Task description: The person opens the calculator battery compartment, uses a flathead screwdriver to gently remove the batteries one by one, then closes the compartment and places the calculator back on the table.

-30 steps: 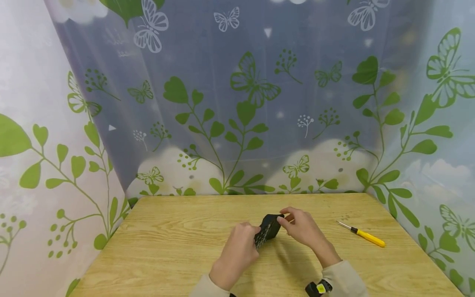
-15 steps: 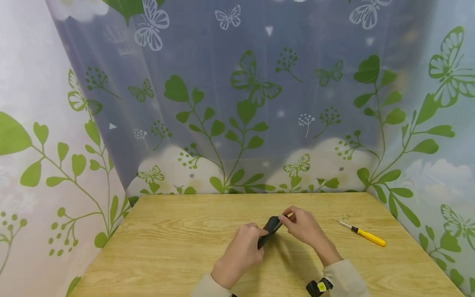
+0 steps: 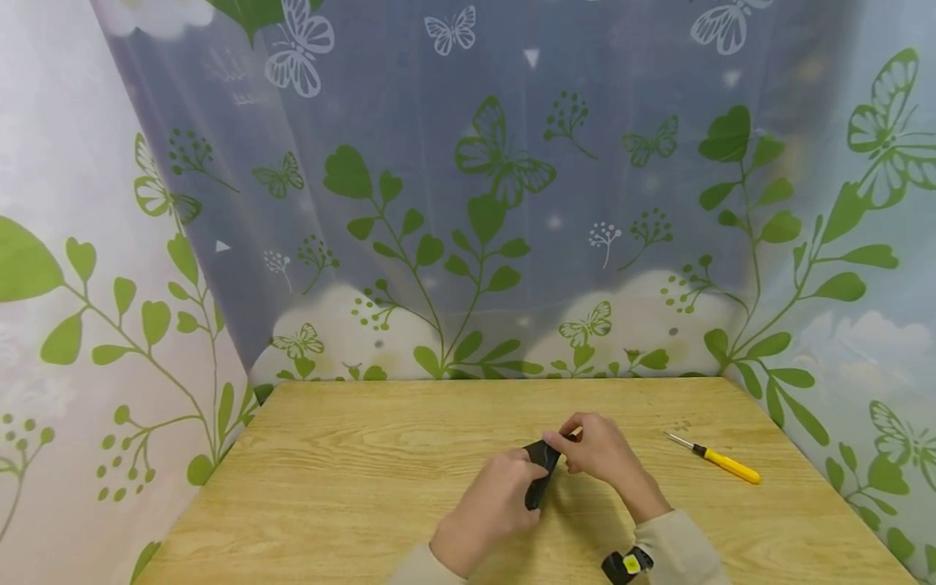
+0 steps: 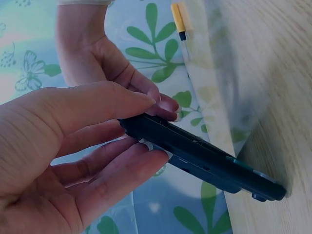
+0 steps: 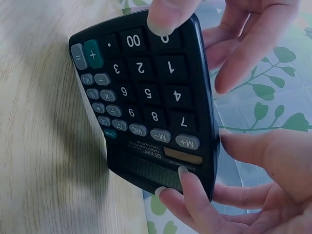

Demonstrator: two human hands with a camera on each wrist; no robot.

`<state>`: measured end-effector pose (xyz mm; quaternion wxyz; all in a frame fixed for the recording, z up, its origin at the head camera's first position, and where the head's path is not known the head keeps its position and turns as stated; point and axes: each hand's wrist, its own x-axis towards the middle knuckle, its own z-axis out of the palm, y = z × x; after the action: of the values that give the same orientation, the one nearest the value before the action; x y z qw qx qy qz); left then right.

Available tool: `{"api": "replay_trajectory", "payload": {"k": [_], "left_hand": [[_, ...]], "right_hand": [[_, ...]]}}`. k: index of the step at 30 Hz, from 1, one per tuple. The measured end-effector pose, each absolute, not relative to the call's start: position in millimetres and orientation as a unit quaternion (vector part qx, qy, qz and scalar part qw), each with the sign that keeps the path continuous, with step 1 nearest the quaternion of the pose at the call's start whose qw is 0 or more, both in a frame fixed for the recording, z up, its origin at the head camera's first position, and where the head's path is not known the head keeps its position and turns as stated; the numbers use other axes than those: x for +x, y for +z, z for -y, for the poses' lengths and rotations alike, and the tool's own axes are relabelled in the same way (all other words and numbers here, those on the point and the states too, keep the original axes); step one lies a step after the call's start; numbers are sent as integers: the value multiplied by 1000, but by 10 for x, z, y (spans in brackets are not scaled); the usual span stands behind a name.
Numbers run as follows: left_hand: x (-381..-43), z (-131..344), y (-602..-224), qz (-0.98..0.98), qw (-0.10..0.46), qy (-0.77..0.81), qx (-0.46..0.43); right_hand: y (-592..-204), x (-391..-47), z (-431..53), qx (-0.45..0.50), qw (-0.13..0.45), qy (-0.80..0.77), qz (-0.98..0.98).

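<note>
A black calculator (image 3: 539, 490) with dark number keys and grey side keys is tilted on edge close over the table, between both hands. My left hand (image 3: 497, 496) grips its keypad end; in the right wrist view, the left thumb presses over the 0 key of the calculator (image 5: 146, 92). My right hand (image 3: 595, 451) pinches the display end, with fingertips on the display side and the thumb at the back edge. In the left wrist view the calculator (image 4: 195, 151) shows edge-on, left thumb above and fingers below.
A screwdriver (image 3: 731, 467) with a yellow handle lies on the wooden table (image 3: 351, 455), right of the hands. Several tiny pieces (image 3: 682, 426) lie beyond its tip. A patterned curtain (image 3: 409, 244) stands behind the table and along both sides.
The calculator has turned so its keys no longer show in the head view, and its dark back does. Both hands have shifted slightly toward the person, the left hand also rightward.
</note>
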<state>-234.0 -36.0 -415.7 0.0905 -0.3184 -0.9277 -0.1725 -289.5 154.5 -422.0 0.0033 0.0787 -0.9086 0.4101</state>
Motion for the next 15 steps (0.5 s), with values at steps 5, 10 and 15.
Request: {"api": "replay_trajectory", "payload": {"k": [5, 10, 15], "left_hand": [[-2337, 327, -4188, 926, 86, -170, -327], [-2329, 297, -4215, 927, 78, -163, -329], [-2315, 273, -4245, 928, 84, -159, -326]], "right_hand": [[-4215, -2882, -1543, 69, -9, 407, 911], [-4235, -2884, -1504, 57, -28, 412, 909], [-4250, -2892, -1496, 46, -36, 413, 909]]}}
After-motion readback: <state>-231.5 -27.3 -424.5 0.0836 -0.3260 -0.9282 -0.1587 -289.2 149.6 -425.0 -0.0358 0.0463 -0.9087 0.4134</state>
